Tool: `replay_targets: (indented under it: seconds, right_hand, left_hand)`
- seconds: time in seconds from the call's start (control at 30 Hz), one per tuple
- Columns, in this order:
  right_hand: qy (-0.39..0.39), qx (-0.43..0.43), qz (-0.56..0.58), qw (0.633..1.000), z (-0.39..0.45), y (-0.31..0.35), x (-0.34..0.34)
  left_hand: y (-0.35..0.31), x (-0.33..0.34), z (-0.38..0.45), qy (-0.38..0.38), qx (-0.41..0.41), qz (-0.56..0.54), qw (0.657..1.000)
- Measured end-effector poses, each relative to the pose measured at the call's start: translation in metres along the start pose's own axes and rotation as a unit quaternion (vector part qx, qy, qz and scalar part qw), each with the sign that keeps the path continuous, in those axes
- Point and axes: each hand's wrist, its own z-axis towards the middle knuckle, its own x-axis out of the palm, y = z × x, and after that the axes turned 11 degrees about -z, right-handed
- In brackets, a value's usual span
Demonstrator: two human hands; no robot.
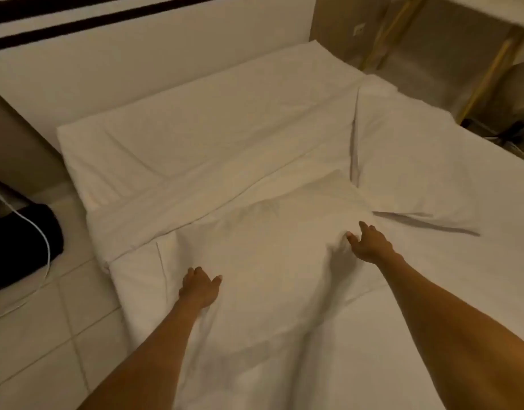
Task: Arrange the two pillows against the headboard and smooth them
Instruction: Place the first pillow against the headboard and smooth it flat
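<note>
A white pillow (269, 232) lies across the middle of the bed, under both my hands. My left hand (200, 288) rests flat on its near left part with the fingers apart. My right hand (370, 244) presses on its right end, fingers stretched forward, and the fabric bunches up by the thumb. A second white pillow (408, 161) lies at an angle to the right, its corner touching the first. The white headboard (130, 54) with two dark stripes stands at the far left.
A long flat white fold of bedding (195, 134) runs along the headboard. To the left, pale floor tiles (47, 335) hold a black object (21, 244) with a white cable. Beyond the bed's far right edge stands a yellow-framed rack (485, 69).
</note>
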Motion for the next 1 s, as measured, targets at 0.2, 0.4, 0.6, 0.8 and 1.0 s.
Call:
replay_targets:
  seconds: [0.2, 0.4, 0.6, 0.8, 1.0]
  right_hand:
    - [0.007, 0.062, 0.081, 0.995, 0.065, -0.008, 0.023]
    - [-0.011, 0.098, 0.096, 0.991, 0.105, -0.026, 0.048]
    - [0.014, 0.119, 0.134, 0.984, 0.13, -0.037, 0.061]
    - [-0.007, 0.124, 0.069, 0.99, 0.124, -0.029, 0.064]
    - [0.098, 0.095, 0.036, 0.99, 0.16, -0.061, 0.084]
  left_hand:
    - [0.001, 0.031, 0.048, -0.027, -0.109, -0.118, 0.987]
    - [0.012, 0.06, 0.081, -0.043, -0.161, -0.174, 0.971]
    - [0.018, 0.078, 0.098, -0.053, -0.14, -0.168, 0.974]
    - [0.021, 0.07, 0.095, -0.09, -0.132, -0.2, 0.967]
    - [0.024, 0.056, 0.077, -0.055, -0.153, -0.336, 0.928]
